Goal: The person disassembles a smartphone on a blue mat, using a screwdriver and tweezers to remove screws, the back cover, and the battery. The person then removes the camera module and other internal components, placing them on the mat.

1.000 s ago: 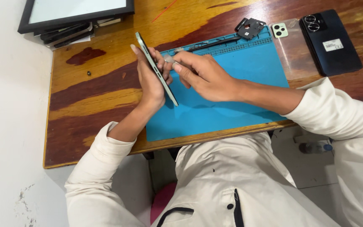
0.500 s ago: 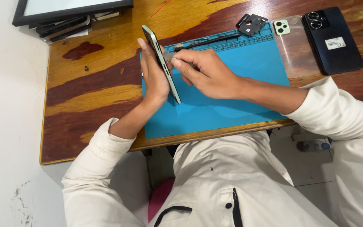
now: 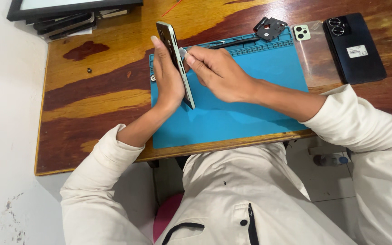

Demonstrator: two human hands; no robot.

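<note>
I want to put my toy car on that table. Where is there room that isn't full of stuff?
The blue mat is bare in front of the right hand. The wooden table is free left of the left hand holding the phone. It is crowded along the back: dark parts, black phone, framed panel.

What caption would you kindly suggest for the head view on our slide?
Left hand holds a phone on edge over the blue mat; right hand works at its side.
</note>
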